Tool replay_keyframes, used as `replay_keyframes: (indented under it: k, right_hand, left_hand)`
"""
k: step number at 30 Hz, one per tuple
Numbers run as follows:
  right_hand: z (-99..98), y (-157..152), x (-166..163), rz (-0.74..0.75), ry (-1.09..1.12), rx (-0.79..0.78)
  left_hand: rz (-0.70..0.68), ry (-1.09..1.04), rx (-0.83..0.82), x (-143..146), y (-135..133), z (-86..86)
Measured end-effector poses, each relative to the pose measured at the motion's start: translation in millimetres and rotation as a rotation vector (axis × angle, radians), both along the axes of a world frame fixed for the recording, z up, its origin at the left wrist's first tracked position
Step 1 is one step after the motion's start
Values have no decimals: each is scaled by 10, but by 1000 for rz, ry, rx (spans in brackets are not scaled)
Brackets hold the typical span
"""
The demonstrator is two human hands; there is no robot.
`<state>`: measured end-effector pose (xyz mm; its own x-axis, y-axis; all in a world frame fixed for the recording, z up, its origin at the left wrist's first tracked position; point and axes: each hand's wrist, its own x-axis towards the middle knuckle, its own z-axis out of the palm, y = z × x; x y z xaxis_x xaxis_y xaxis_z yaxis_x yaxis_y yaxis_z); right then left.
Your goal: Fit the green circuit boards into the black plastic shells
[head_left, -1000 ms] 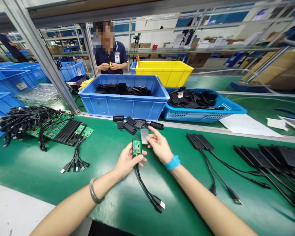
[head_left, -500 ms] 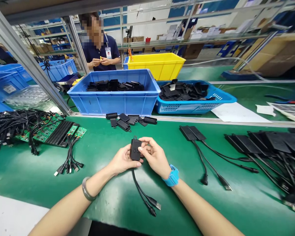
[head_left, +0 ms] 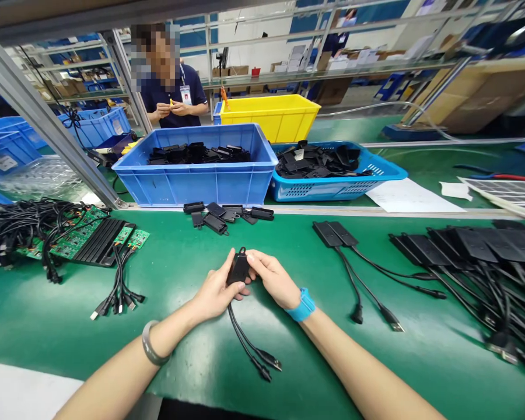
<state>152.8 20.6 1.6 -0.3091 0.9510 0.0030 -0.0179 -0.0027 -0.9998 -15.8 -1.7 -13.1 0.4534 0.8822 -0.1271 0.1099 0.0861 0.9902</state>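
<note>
Between my two hands is a small black plastic case (head_left: 238, 270) with a loop at its top end. Two black cables (head_left: 247, 343), one ending in a USB plug, hang from its lower end onto the green table. My left hand (head_left: 221, 289) is closed around the case's left side and bottom, thumb across the front. My right hand (head_left: 269, 274) pinches its upper right edge with thumb and fingers. Beyond my hands lie several loose black case halves (head_left: 216, 223). To the right rest two cased units (head_left: 335, 234) with cables.
A blue bin (head_left: 196, 184) and a blue basket (head_left: 336, 185) hold black parts, with a yellow bin (head_left: 271, 116) behind. Green circuit boards (head_left: 85, 233) with cables lie left; a pile of cased units (head_left: 472, 248) lies right. A person (head_left: 170, 93) works across the table.
My right thumb has moved from the front of the case up to its upper right edge. The case is tilted more in my left hand. The whole view has shifted slightly.
</note>
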Motion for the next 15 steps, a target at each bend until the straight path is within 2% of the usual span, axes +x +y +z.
replay_keyframes:
  k: [5,8,11,13,15]
  right_hand:
    - [-40,-49,-61,-107,-199,104]
    - [-29,-143,-129,-195,-512,379]
    - [-10,-175,-130,-165,-813,579]
    - [9,-118,-32,-160,-952,600]
    - [34,-9,159,-223,-1131,580]
  left_hand:
    - [45,-94,-119,62,1,41]
    - [57,-289,-167,77,27,43]
    - [-42,-429,-165,50,40,13]
    - [-97,-407,-167,21,38,-13]
    - [-84,-291,-131,-8,36,-23]
